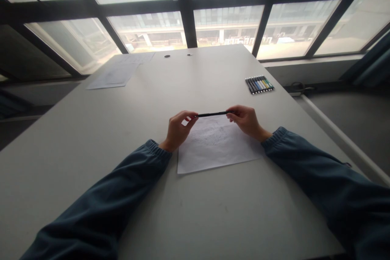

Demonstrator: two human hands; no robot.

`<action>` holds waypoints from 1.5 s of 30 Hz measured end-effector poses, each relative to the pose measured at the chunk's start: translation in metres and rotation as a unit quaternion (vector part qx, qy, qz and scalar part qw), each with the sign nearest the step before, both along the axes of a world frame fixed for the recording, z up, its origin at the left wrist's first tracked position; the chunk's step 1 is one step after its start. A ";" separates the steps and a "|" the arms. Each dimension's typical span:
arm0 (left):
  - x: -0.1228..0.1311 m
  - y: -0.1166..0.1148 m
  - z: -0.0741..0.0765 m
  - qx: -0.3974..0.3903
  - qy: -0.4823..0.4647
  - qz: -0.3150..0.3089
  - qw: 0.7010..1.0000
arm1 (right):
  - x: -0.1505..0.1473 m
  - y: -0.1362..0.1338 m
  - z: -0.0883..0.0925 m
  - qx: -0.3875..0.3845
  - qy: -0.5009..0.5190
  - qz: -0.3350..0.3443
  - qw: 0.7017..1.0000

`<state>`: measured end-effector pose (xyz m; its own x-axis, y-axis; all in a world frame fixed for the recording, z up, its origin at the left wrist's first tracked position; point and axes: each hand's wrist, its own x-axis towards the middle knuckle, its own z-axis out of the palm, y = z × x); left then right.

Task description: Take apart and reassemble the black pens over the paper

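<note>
A slim black pen (212, 114) is held level between my two hands, above the far edge of a white sheet of paper (213, 154). My left hand (179, 128) pinches one end of it between thumb and fingers. At the other end, my right hand (245, 120) grips it the same way. Faint grey drawing marks cover the upper part of the sheet. The sheet lies flat on the table, partly behind both hands.
On the white table (146, 219), a row of several pens or markers (260, 84) with coloured barrels lies at the right edge. More paper sheets (114, 74) lie at the far left. Large windows (146, 28) with dark frames stand beyond the table.
</note>
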<state>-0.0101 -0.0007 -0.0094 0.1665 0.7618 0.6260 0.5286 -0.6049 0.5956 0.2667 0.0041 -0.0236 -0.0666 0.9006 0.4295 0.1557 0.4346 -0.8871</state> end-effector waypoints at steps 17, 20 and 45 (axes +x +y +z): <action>0.000 0.000 0.001 -0.027 0.007 0.009 1.000 | 0.001 -0.002 0.000 0.001 -0.010 0.019 1.000; 0.000 0.000 0.000 -0.025 0.019 0.004 1.000 | 0.002 -0.003 0.001 0.004 -0.012 0.025 1.000; -0.003 -0.002 0.002 -0.029 0.072 -0.056 0.995 | 0.002 -0.002 0.000 -0.004 -0.010 0.050 0.999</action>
